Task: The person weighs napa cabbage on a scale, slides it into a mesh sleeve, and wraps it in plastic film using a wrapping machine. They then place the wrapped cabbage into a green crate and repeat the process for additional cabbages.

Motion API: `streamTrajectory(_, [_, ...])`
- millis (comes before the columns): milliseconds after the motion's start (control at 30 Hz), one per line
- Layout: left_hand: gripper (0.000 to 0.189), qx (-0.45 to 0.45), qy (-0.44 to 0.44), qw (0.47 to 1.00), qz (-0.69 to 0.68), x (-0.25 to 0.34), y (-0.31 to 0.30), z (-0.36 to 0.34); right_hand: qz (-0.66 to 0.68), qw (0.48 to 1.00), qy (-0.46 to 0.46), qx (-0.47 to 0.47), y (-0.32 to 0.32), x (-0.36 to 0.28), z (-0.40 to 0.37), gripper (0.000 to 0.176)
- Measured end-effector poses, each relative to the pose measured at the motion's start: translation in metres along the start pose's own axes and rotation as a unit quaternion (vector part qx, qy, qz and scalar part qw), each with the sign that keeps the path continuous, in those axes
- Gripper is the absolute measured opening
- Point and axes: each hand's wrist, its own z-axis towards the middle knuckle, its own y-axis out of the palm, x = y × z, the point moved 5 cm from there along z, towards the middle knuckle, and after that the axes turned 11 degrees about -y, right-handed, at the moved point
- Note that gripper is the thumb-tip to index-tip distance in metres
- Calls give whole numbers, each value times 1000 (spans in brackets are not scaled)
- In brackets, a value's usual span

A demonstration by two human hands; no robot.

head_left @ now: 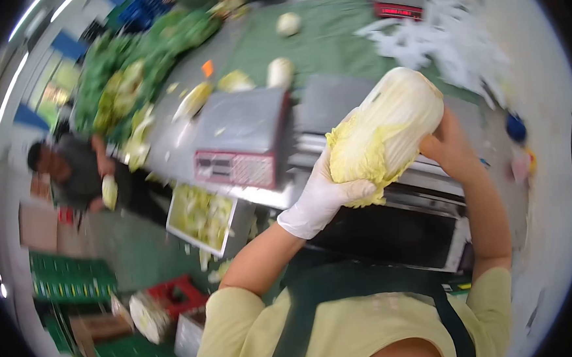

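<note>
I hold a pale yellow-white napa cabbage up in front of me with both hands. My left hand, in a white glove, grips the leafy lower end. My bare right hand supports the cabbage's right side near the stem end. The cabbage hangs above a metal wrapping machine at the table's near edge.
A weighing scale with a red front sits left of the cabbage. Several cabbages lie on the green-covered table, with a heap of greens at the far left. Another person stands at left holding a cabbage. Crates and a tray of leaves are on the floor.
</note>
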Motion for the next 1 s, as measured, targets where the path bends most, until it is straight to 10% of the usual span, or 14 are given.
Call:
streamTrajectory(333, [74,399,290,868,-62,14,-398,-263,-152,987,54,-9,144,0,86,64])
streamTrajectory(500, [86,695,-113,697,-134,-99,-541,-331,-197,977,81,-10,175,5,105,57])
streamTrajectory(567, [86,652,16,758,13,-128,-611,-342,-237,969,58,-40,178,0,110,55])
streamTrajectory(733, [72,547,156,798,197,31,-552,-250,-306,947,72,-72,167,-3,98,45])
streamTrajectory(1000, [77,428,180,657,594,220,-586,-38,-384,909,157,43,131,12,76,22])
